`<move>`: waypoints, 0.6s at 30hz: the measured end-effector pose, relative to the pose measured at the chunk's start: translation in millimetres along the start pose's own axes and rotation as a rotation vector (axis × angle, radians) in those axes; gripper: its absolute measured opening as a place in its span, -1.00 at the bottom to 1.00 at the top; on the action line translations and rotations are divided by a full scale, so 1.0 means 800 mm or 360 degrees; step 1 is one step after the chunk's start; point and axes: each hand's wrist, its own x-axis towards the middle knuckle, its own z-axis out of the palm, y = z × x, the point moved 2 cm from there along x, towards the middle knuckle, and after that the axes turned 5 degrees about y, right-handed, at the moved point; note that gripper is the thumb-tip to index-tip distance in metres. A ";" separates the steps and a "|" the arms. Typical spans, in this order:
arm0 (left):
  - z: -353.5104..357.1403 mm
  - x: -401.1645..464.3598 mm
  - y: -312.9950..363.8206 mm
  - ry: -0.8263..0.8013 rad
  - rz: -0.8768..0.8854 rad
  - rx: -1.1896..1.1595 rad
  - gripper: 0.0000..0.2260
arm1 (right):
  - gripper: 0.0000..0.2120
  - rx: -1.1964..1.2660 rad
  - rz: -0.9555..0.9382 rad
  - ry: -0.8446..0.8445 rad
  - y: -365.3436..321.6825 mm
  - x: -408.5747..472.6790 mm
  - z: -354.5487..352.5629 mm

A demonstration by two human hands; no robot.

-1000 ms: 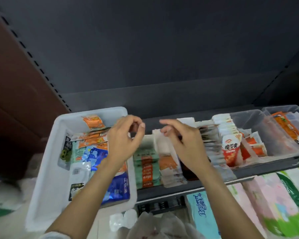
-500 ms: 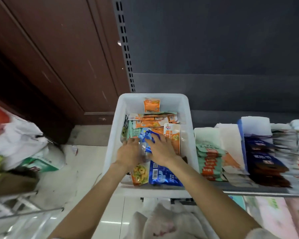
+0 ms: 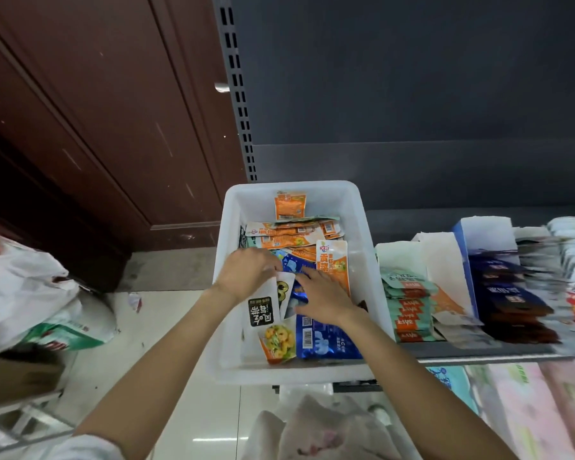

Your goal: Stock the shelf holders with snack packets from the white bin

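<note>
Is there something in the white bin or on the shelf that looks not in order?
Nothing looks damaged or spilled. The packets in the white bin lie in a loose, mixed pile at many angles; one orange packet lies alone at the far end. The teal packets on the shelf are stacked in order.

A dark grey shelf back panel fills the upper right, beside a perforated metal upright. Reddish-brown wood panelling covers the left wall. Pale glossy floor tiles reflect light below.
</note>
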 end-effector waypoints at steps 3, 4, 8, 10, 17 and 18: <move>-0.014 -0.001 -0.002 0.0335 0.0004 -0.0170 -0.87 | -0.32 0.0597 0.0104 0.0211 0.004 -0.015 -0.010; -0.021 -0.001 -0.001 0.0420 0.0014 -0.0180 -0.88 | -0.33 0.0762 0.0132 0.0284 0.005 -0.020 -0.014; -0.054 -0.002 0.012 0.0714 0.0017 -0.0377 -0.89 | -0.38 0.1237 0.0159 0.0450 0.002 -0.038 -0.034; -0.064 -0.002 0.021 0.0764 -0.0166 -0.0727 -0.91 | -0.46 0.1321 0.0122 0.0538 -0.002 -0.046 -0.048; -0.078 -0.001 0.055 0.0722 -0.0590 -0.1723 -0.87 | -0.45 0.0550 -0.0136 0.1020 0.010 -0.090 -0.109; -0.079 -0.002 0.060 0.0714 -0.0660 -0.1841 -0.88 | -0.37 0.0380 -0.0205 0.0987 0.015 -0.095 -0.114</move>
